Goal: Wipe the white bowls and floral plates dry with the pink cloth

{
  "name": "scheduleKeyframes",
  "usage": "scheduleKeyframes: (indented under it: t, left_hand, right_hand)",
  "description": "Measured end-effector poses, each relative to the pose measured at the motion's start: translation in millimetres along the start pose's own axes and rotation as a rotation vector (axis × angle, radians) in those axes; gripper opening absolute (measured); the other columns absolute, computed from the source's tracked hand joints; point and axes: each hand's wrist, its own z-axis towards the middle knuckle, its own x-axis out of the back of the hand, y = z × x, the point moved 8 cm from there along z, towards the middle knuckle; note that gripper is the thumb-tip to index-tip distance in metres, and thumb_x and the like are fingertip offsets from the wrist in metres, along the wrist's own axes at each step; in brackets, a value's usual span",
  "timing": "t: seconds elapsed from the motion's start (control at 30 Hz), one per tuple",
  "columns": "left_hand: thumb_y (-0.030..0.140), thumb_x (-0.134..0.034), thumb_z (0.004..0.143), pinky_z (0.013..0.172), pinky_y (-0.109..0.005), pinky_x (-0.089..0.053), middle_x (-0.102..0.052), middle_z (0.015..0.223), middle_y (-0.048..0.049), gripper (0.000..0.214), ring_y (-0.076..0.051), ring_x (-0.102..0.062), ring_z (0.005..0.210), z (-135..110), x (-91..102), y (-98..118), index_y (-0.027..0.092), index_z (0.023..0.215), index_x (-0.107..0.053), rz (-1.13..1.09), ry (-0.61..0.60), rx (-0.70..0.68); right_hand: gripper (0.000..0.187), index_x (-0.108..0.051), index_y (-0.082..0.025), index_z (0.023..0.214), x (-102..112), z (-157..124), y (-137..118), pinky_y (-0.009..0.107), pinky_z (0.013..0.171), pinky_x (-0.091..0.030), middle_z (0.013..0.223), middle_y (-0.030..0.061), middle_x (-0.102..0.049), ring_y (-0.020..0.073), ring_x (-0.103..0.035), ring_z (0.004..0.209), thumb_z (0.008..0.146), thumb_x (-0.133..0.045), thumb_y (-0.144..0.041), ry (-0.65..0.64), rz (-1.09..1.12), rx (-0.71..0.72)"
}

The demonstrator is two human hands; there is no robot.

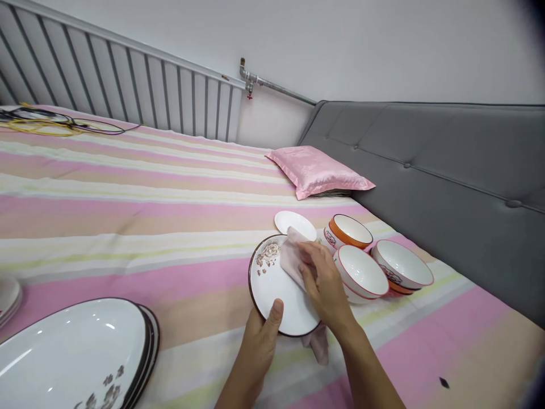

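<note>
My left hand [260, 341] grips the near rim of a white plate [268, 284] with a dark edge and a brown flower print, thumb on top. The plate is tilted up over the bed. My right hand [324, 284] presses a pale pink cloth [292, 255] against the plate's right side, fingers closed on the cloth. An end of the cloth hangs below the plate.
Three orange-and-white bowls [361, 270] and a small white saucer [294, 222] sit on the striped bed sheet [149, 227] right of the plate. Stacked large oval plates [80, 352] lie at lower left. A pink pillow [317, 170] rests by the grey headboard [447, 187]. Cables [55, 122] lie far left.
</note>
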Motion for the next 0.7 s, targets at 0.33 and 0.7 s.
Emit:
scheduleKeyframes:
  t: [0.33, 0.7]
  left_hand:
    - [0.055, -0.062, 0.071, 0.100, -0.038, -0.038, -0.059, 0.125, -0.0115, 0.064, -0.029, -0.050, 0.119, -3.4, -6.5, 3.3, 0.017, 0.122, -0.057, 0.053, -0.066, -0.029]
    - [0.054, -0.060, 0.073, 0.104, -0.042, -0.033, -0.050, 0.134, -0.0124, 0.069, -0.031, -0.043, 0.125, -3.3, -4.9, 3.8, 0.017, 0.130, -0.048, 0.106, -0.052, -0.027]
  right_hand:
    - [0.047, -0.039, -0.013, 0.136, -12.6, -3.9, 5.3, 0.055, 0.100, -0.033, 0.135, 0.0157, -0.044, 0.0299, -0.035, 0.126, 0.089, -0.033, -0.018, 0.033, -0.441, -0.018]
    - [0.049, -0.023, -0.015, 0.143, -32.3, -8.2, -4.1, 0.043, 0.113, -0.020, 0.151, 0.0069, -0.017, 0.0179, -0.010, 0.140, 0.095, -0.025, -0.022, -0.263, -0.291, 0.027]
